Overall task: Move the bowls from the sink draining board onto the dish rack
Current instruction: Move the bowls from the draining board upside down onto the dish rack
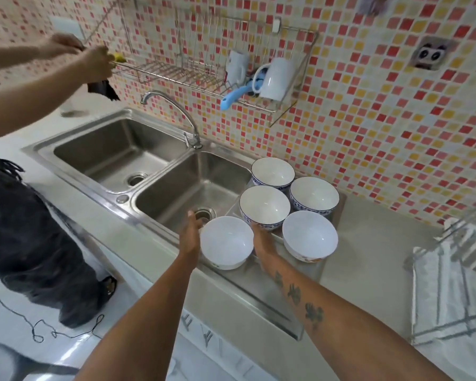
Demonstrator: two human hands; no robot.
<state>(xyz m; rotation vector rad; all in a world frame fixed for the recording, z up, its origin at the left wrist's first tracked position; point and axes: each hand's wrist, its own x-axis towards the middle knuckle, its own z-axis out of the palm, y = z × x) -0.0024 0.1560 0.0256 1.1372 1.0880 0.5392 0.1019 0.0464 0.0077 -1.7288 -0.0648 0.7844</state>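
Several white bowls stand upright on the steel draining board [275,273] right of the sink. The nearest bowl [226,242] sits between my hands: my left hand [191,235] lies against its left side and my right hand [262,240] against its right side, so both hands clasp it. Beside it stands a plain white bowl [309,235]. Behind are three blue-patterned bowls [264,206], [313,195], [272,171]. A wire dish rack [448,281] on a white cloth stands on the counter at the far right.
A double steel sink [116,158] with a curved tap [173,108] lies to the left. A wall rack [204,75] holds two white mugs [275,78] and a blue-handled utensil. Another person [30,237] stands at the left, hands on that rack's end.
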